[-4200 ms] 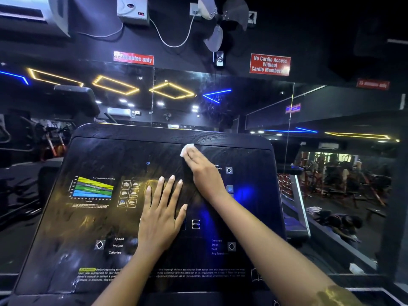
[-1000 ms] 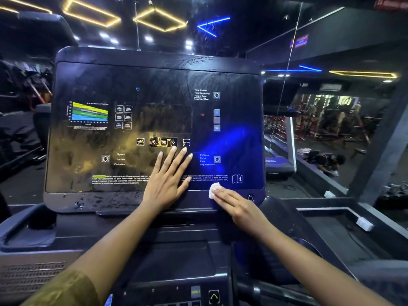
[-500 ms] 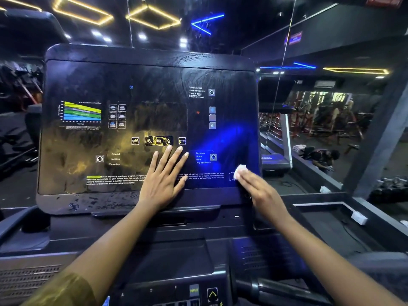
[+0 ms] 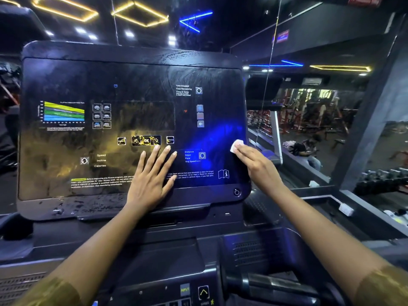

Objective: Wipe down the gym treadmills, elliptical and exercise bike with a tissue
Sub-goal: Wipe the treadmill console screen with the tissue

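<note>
Left hand (image 4: 152, 182) flat, fingers splayed, on my glossy, smeared console (image 4: 88, 69); right hand (image 4: 257, 165), fingers straight, presses folded white tissue (image 4: 236, 145) at its right edge, tissue poking up-left.

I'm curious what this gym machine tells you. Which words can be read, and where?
"Time Elapsed", "Time Remaining", "Time in Zone": console, upper right.
"OK", "OPTION": console buttons, middle.
"Speed", "Incline", "Calories": console, lower left.
"Distance", "Steps", "Pace", "Avg Speed": console, lower right.
"INPUT": lower control panel.
Too small or blurred: warning paragraph, chart labels, wall signs.
</note>
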Motion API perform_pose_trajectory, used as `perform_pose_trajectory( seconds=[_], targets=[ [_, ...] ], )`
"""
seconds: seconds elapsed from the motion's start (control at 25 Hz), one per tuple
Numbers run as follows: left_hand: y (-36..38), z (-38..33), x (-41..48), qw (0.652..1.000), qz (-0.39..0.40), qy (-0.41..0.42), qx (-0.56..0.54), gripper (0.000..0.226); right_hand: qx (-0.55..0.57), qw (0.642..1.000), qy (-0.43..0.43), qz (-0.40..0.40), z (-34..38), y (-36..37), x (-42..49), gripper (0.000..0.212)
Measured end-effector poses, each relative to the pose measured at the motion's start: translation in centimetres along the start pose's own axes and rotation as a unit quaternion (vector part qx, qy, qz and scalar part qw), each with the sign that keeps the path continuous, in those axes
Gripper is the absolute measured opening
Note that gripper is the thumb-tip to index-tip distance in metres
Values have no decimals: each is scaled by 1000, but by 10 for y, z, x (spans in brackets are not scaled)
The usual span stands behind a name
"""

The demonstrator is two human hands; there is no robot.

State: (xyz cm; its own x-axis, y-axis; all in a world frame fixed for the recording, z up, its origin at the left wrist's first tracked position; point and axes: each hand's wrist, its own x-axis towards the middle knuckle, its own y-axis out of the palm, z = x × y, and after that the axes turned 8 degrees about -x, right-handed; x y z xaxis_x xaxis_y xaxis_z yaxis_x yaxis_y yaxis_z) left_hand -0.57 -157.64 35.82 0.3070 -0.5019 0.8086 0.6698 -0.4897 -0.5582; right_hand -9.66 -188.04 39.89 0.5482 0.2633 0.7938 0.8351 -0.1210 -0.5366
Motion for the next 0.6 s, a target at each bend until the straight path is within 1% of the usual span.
perform_pose_trajectory(
  seconds=[0.12,0.24,0.36,0.48,0.56,0.6],
  targets=[
    [0,0,0,1000,-1,0,2,60,21,1000,16,1,12,2,-49,52],
    [0,0,0,1000,2,2,6,60,35,999,33,15,28,2,-90,52],
    [0,0,1,1000,1,-1,7,60,44,997,59,17,46,4,-109,48],
    [0,0,0,1000,3,1,9,61,78,996,38,7,75,4,-123,39],
    [0,0,0,1000,2,1,11,61,99,995,32,-12,78,0,-117,35],
    [0,0,0,1000,2,1,10,61,98,993,53,-29,72,-2,-108,36]
  ],
)
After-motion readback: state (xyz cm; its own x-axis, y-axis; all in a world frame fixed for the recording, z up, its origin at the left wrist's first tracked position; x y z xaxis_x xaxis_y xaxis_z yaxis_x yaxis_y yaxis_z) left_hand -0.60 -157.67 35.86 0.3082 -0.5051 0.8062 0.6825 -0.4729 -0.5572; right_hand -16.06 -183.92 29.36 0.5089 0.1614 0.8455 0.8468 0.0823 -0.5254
